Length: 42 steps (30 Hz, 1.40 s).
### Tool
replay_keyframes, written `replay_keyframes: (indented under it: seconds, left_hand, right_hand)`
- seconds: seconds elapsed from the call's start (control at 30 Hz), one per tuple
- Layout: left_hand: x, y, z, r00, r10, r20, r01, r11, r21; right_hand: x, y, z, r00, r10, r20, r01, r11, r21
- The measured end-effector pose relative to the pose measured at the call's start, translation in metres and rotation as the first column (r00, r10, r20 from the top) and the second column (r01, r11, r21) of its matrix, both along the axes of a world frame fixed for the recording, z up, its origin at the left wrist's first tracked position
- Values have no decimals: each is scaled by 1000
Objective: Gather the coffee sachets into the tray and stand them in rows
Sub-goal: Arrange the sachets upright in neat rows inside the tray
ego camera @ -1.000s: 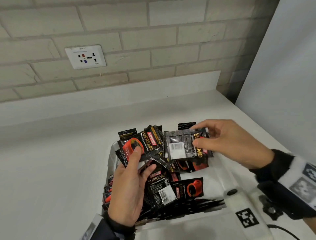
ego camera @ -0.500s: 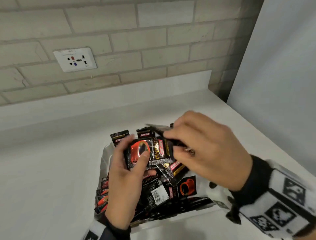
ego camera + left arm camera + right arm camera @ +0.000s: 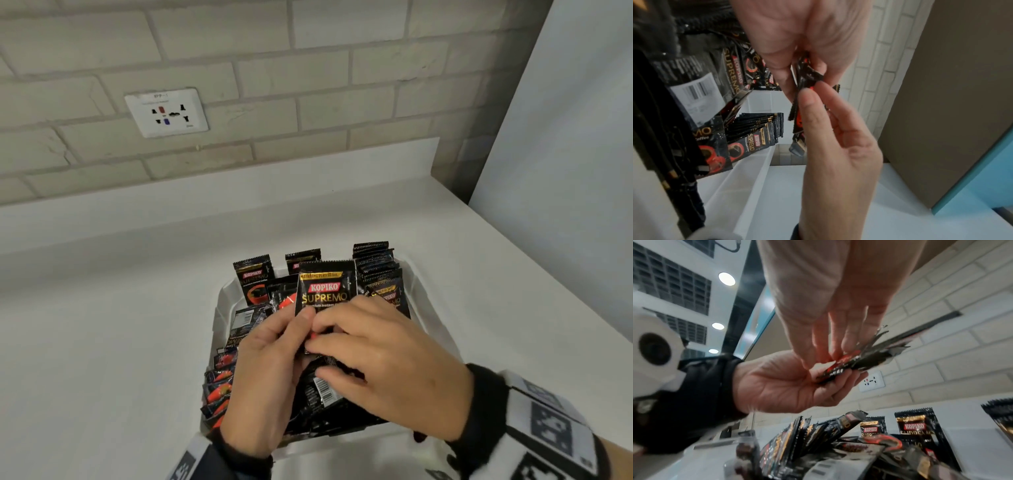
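The head camera looks forward and down from above the near edge of the white counter point(image 3: 113, 342), facing the brick wall point(image 3: 308, 85) at the far side. The left wrist camera sits very near, rolled sideways, looking along the left hand point(image 3: 838, 162) toward the far right corner. The right wrist camera looks up from low over the tray point(image 3: 972, 443) toward the wall socket point(image 3: 871, 381) and ceiling. All 3 views share both hands and the held sachets point(image 3: 325, 291).

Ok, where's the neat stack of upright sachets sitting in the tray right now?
In the head view the upright stack stands in the far right corner of the white tray, just beyond the right hand.
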<state>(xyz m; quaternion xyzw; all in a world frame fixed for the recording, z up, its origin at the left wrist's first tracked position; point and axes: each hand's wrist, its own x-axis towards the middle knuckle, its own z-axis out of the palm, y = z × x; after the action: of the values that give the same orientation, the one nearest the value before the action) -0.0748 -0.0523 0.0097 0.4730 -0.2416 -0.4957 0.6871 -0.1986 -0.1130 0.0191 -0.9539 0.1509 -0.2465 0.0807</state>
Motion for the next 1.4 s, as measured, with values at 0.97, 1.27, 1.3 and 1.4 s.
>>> replay_keyframes:
  seconds: [0.97, 1.27, 1.3, 1.4]
  left_hand:
    - [7, -8, -11, 984, 19, 177, -33, 997, 75]
    - [-2, -6, 4, 878, -94, 469, 73, 995, 64]
    - [-1, -5, 2, 885, -85, 457, 63, 996, 64]
    - [0, -3, -3, 911, -66, 407, 39, 996, 75]
  right_hand:
    - [-44, -71, 55, 861, -366, 354, -79, 592, 802]
    - [-16, -56, 51, 985, -48, -168, 140, 793, 593]
    - [-14, -55, 51, 985, -48, -166, 139, 790, 597]
    - [-10, -55, 51, 987, -69, -147, 144, 786, 601]
